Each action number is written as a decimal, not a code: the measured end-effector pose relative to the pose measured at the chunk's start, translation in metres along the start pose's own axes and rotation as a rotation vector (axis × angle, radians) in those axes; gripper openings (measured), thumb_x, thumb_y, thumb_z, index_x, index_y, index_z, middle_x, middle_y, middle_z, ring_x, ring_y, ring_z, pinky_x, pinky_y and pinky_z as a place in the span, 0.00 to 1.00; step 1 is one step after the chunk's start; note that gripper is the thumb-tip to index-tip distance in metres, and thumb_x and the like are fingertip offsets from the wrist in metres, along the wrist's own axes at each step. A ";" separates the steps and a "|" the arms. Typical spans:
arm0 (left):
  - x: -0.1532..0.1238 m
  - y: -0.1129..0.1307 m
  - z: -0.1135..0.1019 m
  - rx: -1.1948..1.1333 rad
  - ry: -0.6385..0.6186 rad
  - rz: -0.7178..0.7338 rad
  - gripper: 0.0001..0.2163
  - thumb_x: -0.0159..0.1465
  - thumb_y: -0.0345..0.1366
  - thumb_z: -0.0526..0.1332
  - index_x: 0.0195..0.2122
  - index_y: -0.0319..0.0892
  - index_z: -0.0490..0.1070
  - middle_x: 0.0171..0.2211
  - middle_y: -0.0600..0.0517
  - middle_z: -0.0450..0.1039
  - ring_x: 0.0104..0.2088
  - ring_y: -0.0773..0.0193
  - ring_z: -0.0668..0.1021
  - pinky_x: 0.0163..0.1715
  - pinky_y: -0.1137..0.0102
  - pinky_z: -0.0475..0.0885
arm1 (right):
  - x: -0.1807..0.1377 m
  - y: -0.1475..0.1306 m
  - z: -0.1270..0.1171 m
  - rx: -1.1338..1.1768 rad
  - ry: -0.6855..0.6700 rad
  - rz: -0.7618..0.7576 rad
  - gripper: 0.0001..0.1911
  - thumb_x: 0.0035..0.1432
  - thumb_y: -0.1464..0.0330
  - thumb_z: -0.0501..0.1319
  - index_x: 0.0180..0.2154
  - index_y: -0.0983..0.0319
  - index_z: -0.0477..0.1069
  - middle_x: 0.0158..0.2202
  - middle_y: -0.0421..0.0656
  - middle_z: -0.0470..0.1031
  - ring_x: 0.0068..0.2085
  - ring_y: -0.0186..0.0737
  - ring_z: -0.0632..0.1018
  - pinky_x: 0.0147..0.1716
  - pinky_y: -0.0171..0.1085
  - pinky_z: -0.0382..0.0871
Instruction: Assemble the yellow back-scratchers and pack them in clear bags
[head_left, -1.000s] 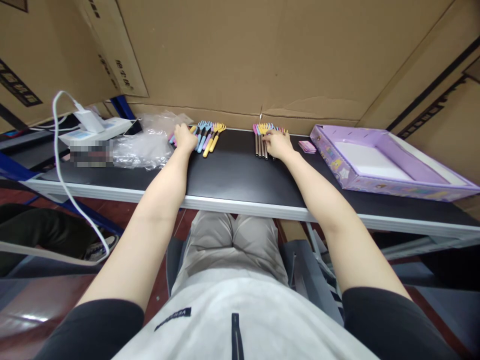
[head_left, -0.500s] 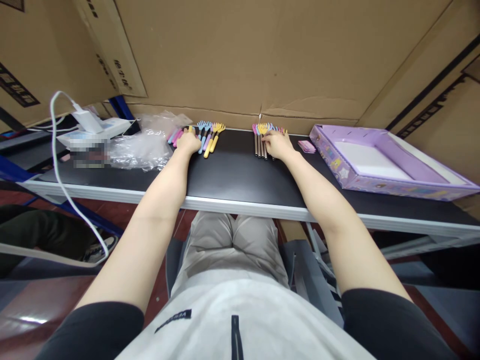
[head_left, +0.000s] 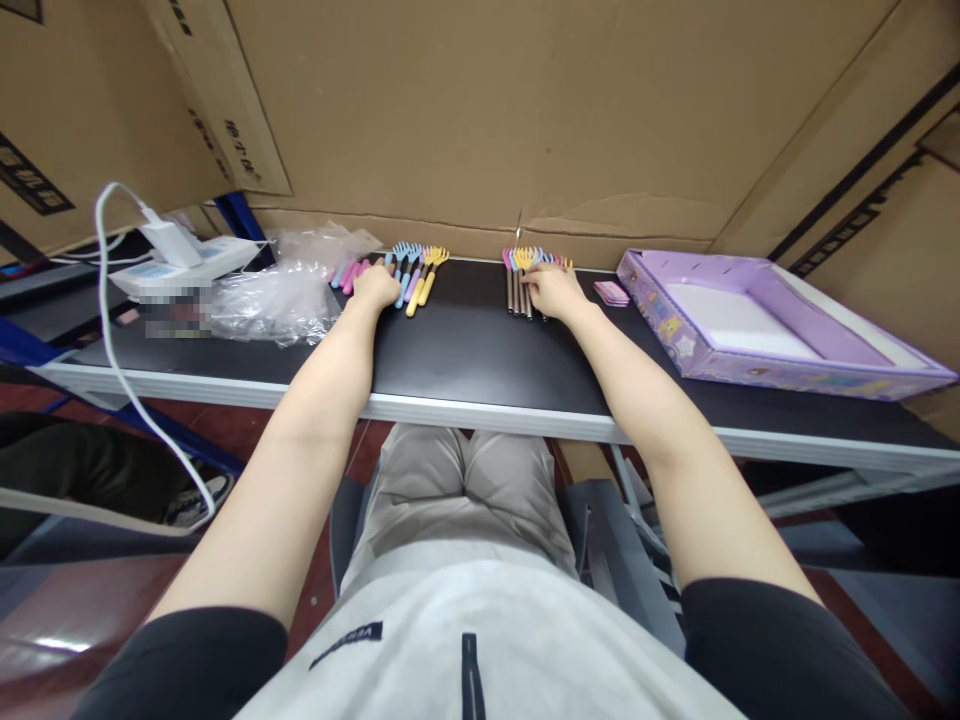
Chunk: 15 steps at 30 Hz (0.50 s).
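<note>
Several claw-headed back scratchers [head_left: 426, 284] with yellow, blue, purple and pink handles lie side by side on the black table. My left hand [head_left: 377, 287] rests over the left part of this group. Its fingers are bent down and what they hold is hidden. Farther right, a second row of back scratchers [head_left: 517, 290] shows bare metal shafts and pink, yellow and blue claw heads. My right hand [head_left: 556, 291] is closed at this row, thumb and fingers against the shafts, covering part of them.
Small pink cards [head_left: 611, 293] lie stacked right of my right hand. Beyond them stands an open purple printed box tray [head_left: 675, 335]. Crumpled clear plastic bags [head_left: 277, 300] and a white device with a cable [head_left: 176, 245] occupy the left. A cardboard wall [head_left: 465, 120] closes off the back.
Both hands stay almost in place over the two groups. The fingers of my left hand have shifted slightly among the coloured handles, and the whole view has moved a little.
</note>
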<state>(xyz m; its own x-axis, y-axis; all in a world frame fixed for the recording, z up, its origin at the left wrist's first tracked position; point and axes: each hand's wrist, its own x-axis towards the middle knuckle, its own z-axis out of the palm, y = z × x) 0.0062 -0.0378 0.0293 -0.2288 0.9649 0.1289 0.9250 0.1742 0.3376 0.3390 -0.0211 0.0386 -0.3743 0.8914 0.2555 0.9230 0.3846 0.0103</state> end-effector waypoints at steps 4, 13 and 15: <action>0.005 -0.002 0.004 -0.003 0.002 0.012 0.30 0.76 0.30 0.52 0.77 0.38 0.75 0.84 0.40 0.63 0.82 0.41 0.68 0.81 0.50 0.64 | -0.001 -0.001 0.000 -0.006 0.003 -0.009 0.29 0.77 0.73 0.50 0.65 0.63 0.85 0.70 0.57 0.81 0.73 0.60 0.77 0.74 0.63 0.65; -0.010 0.006 -0.002 0.046 0.079 0.067 0.24 0.76 0.32 0.53 0.65 0.35 0.83 0.80 0.35 0.68 0.80 0.39 0.68 0.78 0.47 0.68 | -0.002 -0.001 -0.003 -0.023 0.005 -0.001 0.29 0.76 0.75 0.51 0.64 0.62 0.86 0.71 0.55 0.81 0.73 0.61 0.78 0.73 0.63 0.69; -0.010 0.006 -0.002 0.041 0.090 0.070 0.24 0.75 0.30 0.54 0.65 0.37 0.82 0.78 0.35 0.71 0.79 0.40 0.70 0.77 0.48 0.70 | -0.002 -0.001 -0.003 -0.028 0.007 -0.008 0.29 0.76 0.75 0.51 0.64 0.62 0.86 0.71 0.56 0.81 0.72 0.61 0.78 0.73 0.62 0.68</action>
<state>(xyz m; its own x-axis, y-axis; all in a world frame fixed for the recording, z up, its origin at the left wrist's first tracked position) 0.0136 -0.0462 0.0317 -0.1874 0.9539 0.2344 0.9509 0.1164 0.2866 0.3394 -0.0237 0.0405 -0.3810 0.8867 0.2620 0.9222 0.3847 0.0391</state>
